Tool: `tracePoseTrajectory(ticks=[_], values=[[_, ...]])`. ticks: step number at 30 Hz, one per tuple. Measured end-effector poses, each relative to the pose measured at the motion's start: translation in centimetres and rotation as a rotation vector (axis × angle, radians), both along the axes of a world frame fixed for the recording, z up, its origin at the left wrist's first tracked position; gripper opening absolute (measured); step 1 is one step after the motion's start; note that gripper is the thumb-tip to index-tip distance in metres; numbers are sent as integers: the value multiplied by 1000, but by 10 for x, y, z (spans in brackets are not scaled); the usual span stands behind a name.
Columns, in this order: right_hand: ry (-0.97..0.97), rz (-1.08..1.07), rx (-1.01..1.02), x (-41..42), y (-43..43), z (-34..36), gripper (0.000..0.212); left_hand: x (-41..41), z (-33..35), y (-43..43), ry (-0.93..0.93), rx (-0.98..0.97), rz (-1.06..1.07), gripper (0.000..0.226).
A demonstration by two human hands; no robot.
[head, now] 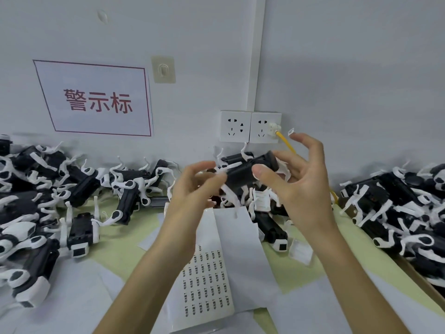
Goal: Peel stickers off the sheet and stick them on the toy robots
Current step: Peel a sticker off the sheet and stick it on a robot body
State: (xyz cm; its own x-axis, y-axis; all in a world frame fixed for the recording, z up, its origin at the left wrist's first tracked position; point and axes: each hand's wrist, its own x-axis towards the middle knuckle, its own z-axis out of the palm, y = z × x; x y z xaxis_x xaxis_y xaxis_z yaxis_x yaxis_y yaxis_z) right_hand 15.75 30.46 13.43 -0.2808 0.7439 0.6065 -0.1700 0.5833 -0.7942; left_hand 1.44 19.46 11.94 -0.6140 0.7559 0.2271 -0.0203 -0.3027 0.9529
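Sticker sheet (207, 280) lies flat on the table (297, 271) just below the raised hands, partly covered by a blank sheet (240, 237). Its lower part carries many rows of small printed labels, while its upper part looks bare, so I judge that some labels have been used and plenty are left. Above it the person holds one toy robot (243, 174), black-bodied with white legs, in the air between both hands. The left hand (192, 189) has its fingers curled round the robot's left end. The right hand (301, 189) pinches the body, with the thumb pressed on the front and fingers behind it. Its index finger is lifted clear, and one small sticker (291, 131) clings to that fingertip, apart from the robot. The peel for this robot is therefore done, and what remains is to lay the label on the body and press it down. A left pile (36, 189) and a right pile (397, 208) of the same robots crowd the table on both sides. The labels are too small to make out at this range, so I cannot tell which heap is finished and which is waiting. With so many robots and labels on hand, the job as a whole looks far from over.
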Motion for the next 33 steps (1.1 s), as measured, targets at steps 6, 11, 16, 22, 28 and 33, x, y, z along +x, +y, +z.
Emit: tracePoseTrajectory(ticks=[6, 11, 16, 22, 28, 33], values=[[-45, 229, -39, 3, -2, 4, 75, 2, -2, 0, 281, -146, -159, 34], [-47, 327, -47, 5, -5, 6, 57, 0, -1, -4, 261, -153, -398, 42], [-58, 235, -18, 2, -3, 6, 41, 1, -6, 0, 177, -135, -365, 34], [130, 117, -81, 6, 4, 7, 6, -4, -13, 5, -60, -137, -255, 37], [-96, 357, -157, 1, -3, 6, 14, -2, -13, 6, -36, -86, -265, 29], [-142, 301, -164, -7, -9, 0, 12, 2, -11, 6, 52, -55, -252, 35]])
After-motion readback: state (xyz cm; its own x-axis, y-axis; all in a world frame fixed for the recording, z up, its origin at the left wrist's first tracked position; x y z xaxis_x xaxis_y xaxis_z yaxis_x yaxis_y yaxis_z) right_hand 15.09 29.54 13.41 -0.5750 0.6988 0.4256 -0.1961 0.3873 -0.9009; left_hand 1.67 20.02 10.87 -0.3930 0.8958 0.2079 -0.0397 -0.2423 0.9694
